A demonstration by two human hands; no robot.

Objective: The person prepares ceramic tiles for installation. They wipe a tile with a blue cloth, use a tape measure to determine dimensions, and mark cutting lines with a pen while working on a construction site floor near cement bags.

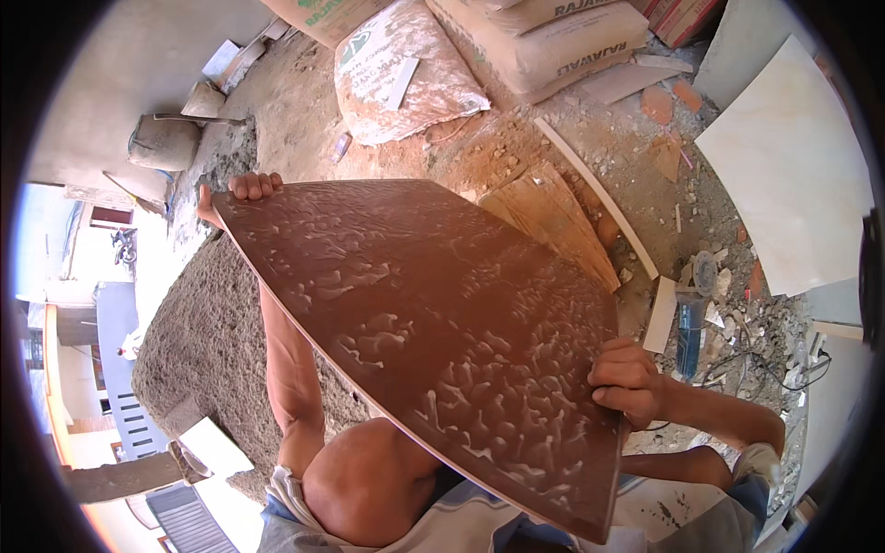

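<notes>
- The left hand (247, 190) reaches out to the far corner of a large brown tile (433, 332); its fingers curl over the top edge, so the fingertips show above the tile while the palm is hidden behind it.
- The left forearm runs up from the lower edge under the tile, past a bent bare knee (369, 479), and is partly covered by the slab.
- The right hand (627, 378) clamps the near right edge of the tile, fingers folded on top of the face and knuckles raised; the thumb is out of sight below.
- The right forearm comes in from the lower right, bent at the elbow.
- Both hands are closed on the tile and carry it between them, clear of the ground, tilted so that its right corner points down toward the person's lap.
- The tile shows its reddish-brown back side, wet and glossy, with pale smeared ridges and blobs thickest toward the right hand.
- Its thin edge looks lighter along the lower left side.
- Beneath and beyond the tile lies a bed of grey mortar (198, 313) spread over the floor.
- Filled cement sacks (406, 69) lie at the top, among rubble and reddish dirt.
- A pale cream tile (793, 175) lies flat on the right, and a stack of wooden boards (553, 221) sits just past the held tile's far edge.
</notes>
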